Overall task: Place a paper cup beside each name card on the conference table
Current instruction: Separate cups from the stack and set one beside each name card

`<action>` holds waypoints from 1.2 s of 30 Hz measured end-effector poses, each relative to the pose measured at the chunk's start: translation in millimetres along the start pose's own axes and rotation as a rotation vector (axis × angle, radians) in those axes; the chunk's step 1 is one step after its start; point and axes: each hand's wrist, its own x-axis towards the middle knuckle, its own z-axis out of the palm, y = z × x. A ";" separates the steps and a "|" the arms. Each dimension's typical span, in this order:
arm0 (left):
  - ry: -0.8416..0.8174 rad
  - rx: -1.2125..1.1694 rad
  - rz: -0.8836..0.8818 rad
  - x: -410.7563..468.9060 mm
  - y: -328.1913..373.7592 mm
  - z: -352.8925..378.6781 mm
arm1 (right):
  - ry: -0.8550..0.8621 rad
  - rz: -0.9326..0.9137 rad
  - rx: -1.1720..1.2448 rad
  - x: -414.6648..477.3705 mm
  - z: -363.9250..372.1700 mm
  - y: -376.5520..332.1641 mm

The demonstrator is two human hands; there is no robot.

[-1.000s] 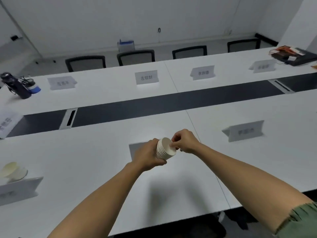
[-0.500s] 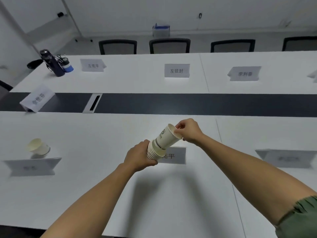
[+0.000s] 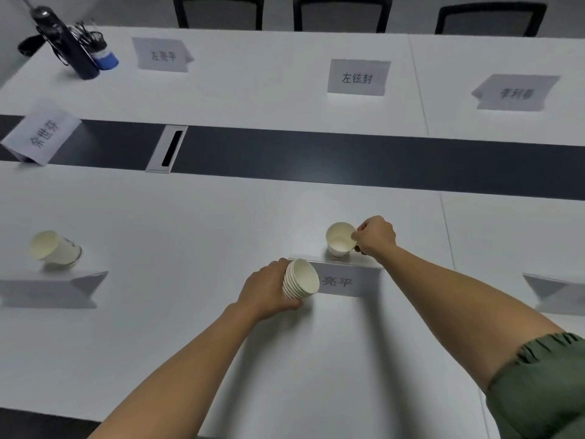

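My left hand grips a stack of nested white paper cups, tilted with the open mouth toward the right. My right hand pinches the rim of a single paper cup that stands upright on the white table just behind the near name card. Another paper cup stands behind a name card at the left. More name cards sit across the table: one at far left, one at far centre, one at far right.
A dark strip with a cable slot runs along the table's middle. A name card lies at the left end. A dark bottle and blue item stand at the far left corner. Chairs line the far side.
My right hand pulled one cup off the stack and brought it down onto the table behind the near name card. The view moved closer to the table.
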 end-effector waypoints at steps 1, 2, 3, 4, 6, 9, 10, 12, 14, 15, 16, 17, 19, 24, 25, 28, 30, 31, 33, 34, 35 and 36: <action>-0.011 -0.002 0.002 1.3 -1.3 0.9 | -0.004 0.010 -0.002 0.9 2.2 1.4; -0.017 -0.002 0.003 2.3 -1.5 1.3 | -0.008 0.016 -0.002 0.5 2.3 2.1; -0.019 0.000 0.006 2.9 -1.0 1.8 | -0.009 0.018 0.000 -1.4 0.7 2.6; -0.021 0.002 0.010 2.8 1.2 1.4 | -0.005 0.017 0.002 -3.4 -2.4 3.2; -0.019 0.018 0.026 2.0 8.6 -0.5 | 0.014 0.007 0.013 -8.1 -11.4 4.8; -0.019 0.047 0.060 -0.2 26.8 -3.5 | 0.043 -0.007 0.034 -20.9 -30.5 10.6; -0.015 0.056 0.079 -2.0 35.6 -3.8 | 0.047 -0.008 0.040 -27.7 -38.1 14.6; -0.003 0.073 0.117 -7.0 56.7 -2.4 | 0.054 -0.024 0.044 -44.1 -54.1 27.7; 0.004 0.078 0.166 -13.2 82.1 2.3 | 0.060 -0.046 0.046 -62.3 -72.1 46.6; 0.003 0.069 0.185 -15.4 93.0 5.5 | 0.060 -0.056 0.043 -70.4 -79.5 56.2; -0.001 0.068 0.202 -19.0 105.0 9.7 | 0.063 -0.067 0.038 -79.7 -87.0 67.2; -0.001 0.078 0.229 -24.4 121.1 16.5 | 0.068 -0.072 0.036 -92.0 -98.4 82.4; -0.009 0.102 0.260 -30.2 145.9 29.7 | 0.081 -0.091 0.037 -110.4 -115.8 106.5; 0.001 0.177 0.388 -72.0 240.5 90.3 | 0.148 -0.127 0.111 -173.9 -177.9 202.0; 0.003 0.190 0.407 -80.4 256.4 103.6 | 0.144 -0.133 0.137 -185.7 -188.8 219.5; -0.012 0.214 0.465 -108.1 306.0 147.9 | 0.162 -0.136 0.206 -223.2 -223.9 276.4; -0.016 0.205 0.498 -121.3 331.9 169.5 | 0.163 -0.132 0.236 -241.2 -243.5 304.8; -0.028 0.206 0.530 -132.1 353.0 185.1 | 0.170 -0.120 0.240 -254.8 -258.6 328.0; -0.050 0.207 0.562 -143.3 379.9 202.8 | 0.154 -0.104 0.238 -268.5 -278.4 355.6; -0.062 0.207 0.580 -147.9 393.5 210.4 | 0.154 -0.096 0.244 -273.6 -287.8 368.4; -0.068 0.210 0.604 -151.1 408.5 218.6 | 0.157 -0.085 0.254 -278.0 -298.3 382.3; -0.073 0.212 0.615 -152.1 420.4 224.3 | 0.161 -0.082 0.265 -279.5 -306.1 392.1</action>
